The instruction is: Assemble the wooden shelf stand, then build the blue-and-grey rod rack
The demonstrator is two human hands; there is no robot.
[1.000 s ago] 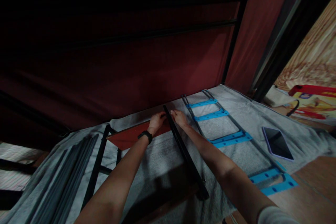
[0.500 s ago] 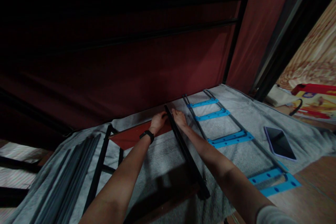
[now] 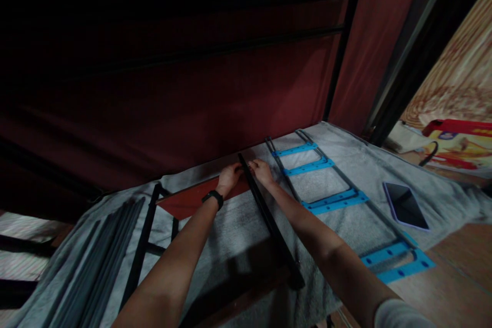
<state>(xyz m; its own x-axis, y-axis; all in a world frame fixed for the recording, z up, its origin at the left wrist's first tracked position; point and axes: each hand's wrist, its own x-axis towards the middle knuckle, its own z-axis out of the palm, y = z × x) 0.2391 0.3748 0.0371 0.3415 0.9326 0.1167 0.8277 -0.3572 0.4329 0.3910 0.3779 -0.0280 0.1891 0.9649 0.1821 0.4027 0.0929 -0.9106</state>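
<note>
A long black bar (image 3: pixel 271 223) slants across the grey cloth between my forearms. At its far end, my left hand (image 3: pixel 229 177) is closed against the left side, its fingertips partly hidden by the bar and in shadow. My right hand (image 3: pixel 262 172) meets the same end from the right, thumb and fingers pinched together; anything small between them is too dim to make out. A reddish-brown board (image 3: pixel 192 200) runs from a black metal frame (image 3: pixel 144 241) on the left toward the bar, under my left hand.
Several dark grey tubes (image 3: pixel 103 261) lie at the left on the grey cloth (image 3: pixel 346 148). To the right are wire frames with blue plates (image 3: pixel 338 201) and a phone (image 3: pixel 406 206). A dark red panel (image 3: pixel 230 97) stands behind. A red-yellow package (image 3: pixel 461 146) is at far right.
The whole view has shifted slightly, with things sitting a little further left. Both hands stay at the far end of the bar, with only small finger movement.
</note>
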